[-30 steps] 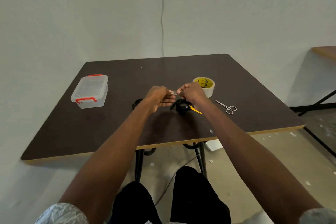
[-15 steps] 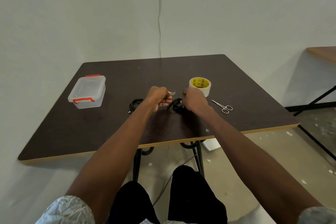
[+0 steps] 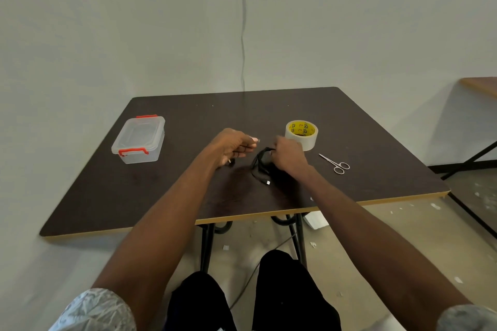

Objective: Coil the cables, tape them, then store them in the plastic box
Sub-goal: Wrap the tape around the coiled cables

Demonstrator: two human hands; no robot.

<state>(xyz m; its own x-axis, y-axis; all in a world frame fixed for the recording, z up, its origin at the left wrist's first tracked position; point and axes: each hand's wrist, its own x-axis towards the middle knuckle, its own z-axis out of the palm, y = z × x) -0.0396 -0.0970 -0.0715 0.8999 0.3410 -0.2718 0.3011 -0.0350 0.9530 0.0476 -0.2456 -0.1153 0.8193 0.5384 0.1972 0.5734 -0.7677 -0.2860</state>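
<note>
While my right hand (image 3: 289, 154) grips the black cable bundle (image 3: 262, 162) on the table (image 3: 376, 169), fingers curled over its top, one loose end with a small white plug (image 3: 267, 182) trails out toward me. My left hand (image 3: 232, 146) hangs just left of the bundle, apart from it, thumb and fingers pinching a small clear strip of tape (image 3: 255, 139); a thin dark cable end also shows under its palm, can't tell if it's held. Tape roll (image 3: 301, 135), yellow core, sits just behind my right hand. Scissors (image 3: 334, 164) lie flat to the right of it, apart from both. Clear plastic box (image 3: 139, 140) with red clips sits well off to the left, lid on, nothing visible inside.
</note>
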